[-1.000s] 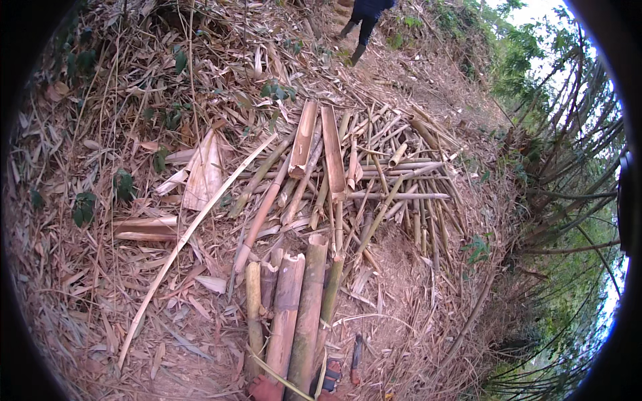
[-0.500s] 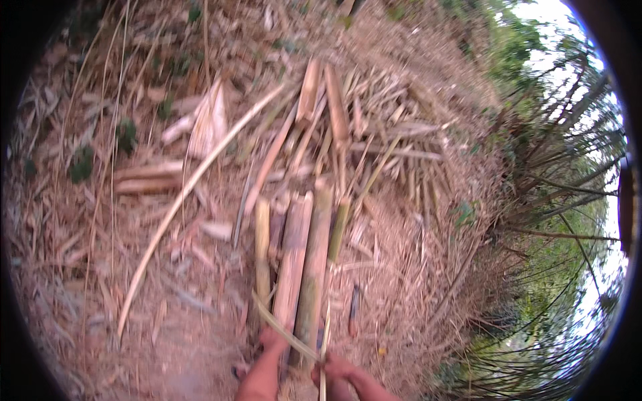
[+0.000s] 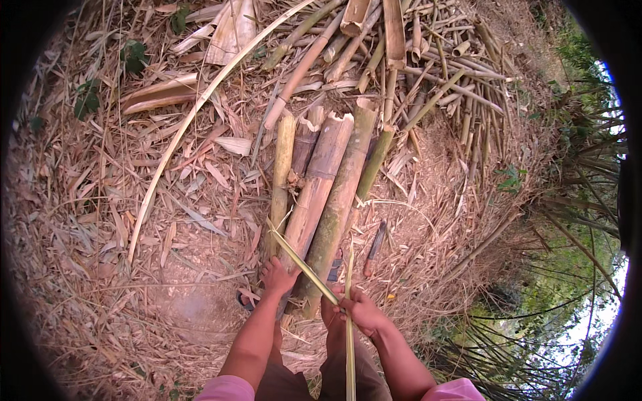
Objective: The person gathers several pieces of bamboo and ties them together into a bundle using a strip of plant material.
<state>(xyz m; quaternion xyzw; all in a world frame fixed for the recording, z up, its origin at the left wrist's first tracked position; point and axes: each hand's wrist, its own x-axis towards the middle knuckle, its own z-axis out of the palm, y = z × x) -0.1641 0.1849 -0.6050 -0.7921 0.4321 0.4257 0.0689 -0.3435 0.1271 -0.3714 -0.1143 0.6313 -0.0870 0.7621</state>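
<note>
My right hand is closed around a thin green bamboo strip, which slants up and to the left across the near ends of the bundle of thick bamboo poles lying on the leaf-strewn ground. My left hand rests on the near end of that bundle, fingers curled over a pole (how firmly it grips I cannot tell). A knife lies just to the right of the bundle, apart from both hands, and a heap of thinner cut bamboo sits beyond the bundle's far end
</note>
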